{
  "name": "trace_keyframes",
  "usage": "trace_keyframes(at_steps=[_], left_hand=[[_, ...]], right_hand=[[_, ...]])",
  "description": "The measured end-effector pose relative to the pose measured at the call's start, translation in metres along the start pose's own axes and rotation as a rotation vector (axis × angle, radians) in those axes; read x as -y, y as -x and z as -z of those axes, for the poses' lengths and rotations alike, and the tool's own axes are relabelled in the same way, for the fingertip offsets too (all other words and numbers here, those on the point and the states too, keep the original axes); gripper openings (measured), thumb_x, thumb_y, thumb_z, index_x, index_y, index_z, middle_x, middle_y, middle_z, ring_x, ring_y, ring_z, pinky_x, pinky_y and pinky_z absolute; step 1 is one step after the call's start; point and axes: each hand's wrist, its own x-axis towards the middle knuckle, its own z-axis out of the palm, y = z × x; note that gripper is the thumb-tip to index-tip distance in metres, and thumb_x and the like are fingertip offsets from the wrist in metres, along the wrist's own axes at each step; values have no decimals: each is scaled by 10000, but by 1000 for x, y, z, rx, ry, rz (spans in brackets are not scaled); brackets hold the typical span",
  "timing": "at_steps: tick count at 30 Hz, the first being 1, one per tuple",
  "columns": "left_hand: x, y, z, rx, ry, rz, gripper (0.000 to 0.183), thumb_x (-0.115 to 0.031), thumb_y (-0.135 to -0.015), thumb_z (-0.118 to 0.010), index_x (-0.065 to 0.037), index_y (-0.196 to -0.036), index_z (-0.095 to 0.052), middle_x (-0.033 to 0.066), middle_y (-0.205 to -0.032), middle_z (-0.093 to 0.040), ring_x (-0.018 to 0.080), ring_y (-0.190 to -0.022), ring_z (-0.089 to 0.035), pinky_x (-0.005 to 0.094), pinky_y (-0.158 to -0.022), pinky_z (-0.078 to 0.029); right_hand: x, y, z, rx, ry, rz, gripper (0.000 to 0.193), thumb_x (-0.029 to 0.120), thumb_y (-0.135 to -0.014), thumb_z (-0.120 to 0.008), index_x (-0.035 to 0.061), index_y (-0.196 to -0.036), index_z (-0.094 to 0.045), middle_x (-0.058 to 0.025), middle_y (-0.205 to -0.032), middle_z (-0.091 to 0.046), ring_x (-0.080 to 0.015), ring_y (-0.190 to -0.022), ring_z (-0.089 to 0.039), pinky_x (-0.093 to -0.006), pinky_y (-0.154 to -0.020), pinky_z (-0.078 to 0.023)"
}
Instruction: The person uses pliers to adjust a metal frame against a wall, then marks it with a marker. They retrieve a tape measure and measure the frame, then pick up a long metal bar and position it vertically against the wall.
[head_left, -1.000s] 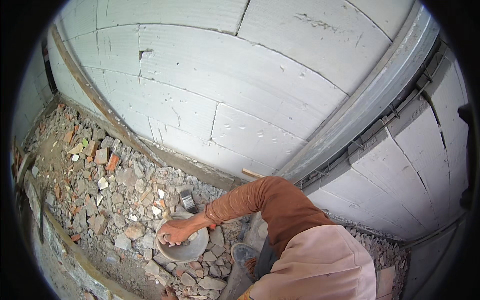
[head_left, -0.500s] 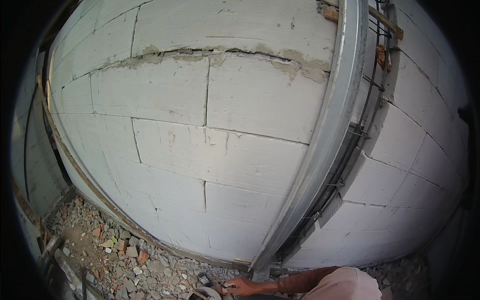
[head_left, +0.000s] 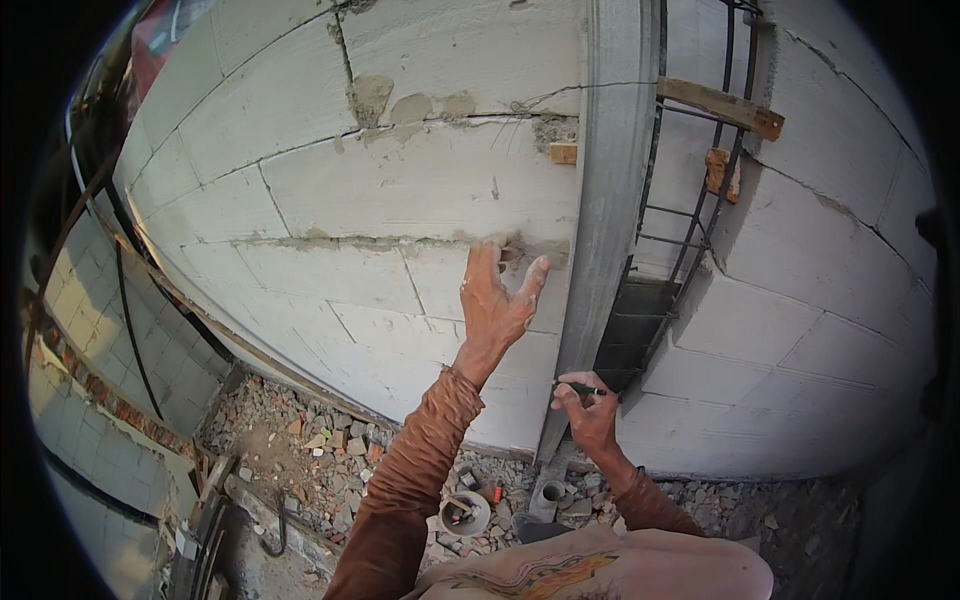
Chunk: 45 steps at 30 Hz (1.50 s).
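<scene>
My left hand [head_left: 497, 305] reaches up to the wall of pale blocks [head_left: 340, 190]. Its thumb stands apart from the bent fingers, close to a mortar-smeared joint, and I see nothing held in it. Lower down, my right hand [head_left: 592, 415] is closed around a short, thin, dark stick-like thing [head_left: 597, 390], whose kind I cannot make out. That hand is beside the tall grey metal channel [head_left: 612, 160], which leans upright along the wall's edge. A thin wire [head_left: 560, 92] crosses the channel higher up.
Right of the channel, a rebar cage [head_left: 690, 240] rises in the gap between block walls, with a wooden strip [head_left: 725, 105] across it. Below are a bucket [head_left: 466, 513] with tools inside, a short pipe [head_left: 549, 495] and broken rubble [head_left: 330, 440]. Planks [head_left: 205, 540] lie at lower left.
My right hand has risen from beside the bucket to the metal channel. My left hand has come into view, raised to the wall. The whole view has shifted.
</scene>
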Motion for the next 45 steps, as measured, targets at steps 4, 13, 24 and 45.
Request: trace_keyframes(at_steps=[4, 13, 24, 45], left_hand=[[-39, -60, -32, -125, -107, -207, 623, -410, -857, -732, -29, -1296, -510, 176, -1181, -495, 315, -1083, -552, 436, -910, -470], [-43, -98, -68, -254, -266, -303, 461, -326, -916, -650, -35, -1261, -552, 196, -1177, -505, 363, -1108, -504, 483, -933, -418], [-49, -104, -67, -288, -403, -371, 261, -173, -842, -671, 12, -1022, -628, 216, -1047, -552, 377, -962, -555, 480, -829, -434], [-44, -105, -69, -297, -364, -409, 250, -168, -848, -656, 35, -993, -635, 214, -1094, -565, 369, -980, -576, 463, -826, -457]], right_hand=[[78, -56, 25, -237, -70, 372, 185, 122, -953, -598, -38, -1037, -637, -92, -881, -663, -134, -713, -653, -259, -684, -519], [165, -170, 46, -507, -151, 843, 209, 137, -944, -614, -33, -1055, -666, -112, -900, -681, -155, -797, -664, -284, -697, -537], [204, -247, 22, -634, -89, 1046, 159, 66, -884, -635, -33, -1002, -671, -130, -882, -716, -185, -785, -691, -307, -728, -547], [205, -255, 32, -750, 196, 1223, 124, 79, -870, -693, 0, -964, -679, -129, -813, -708, -239, -716, -703, -314, -645, -546]])
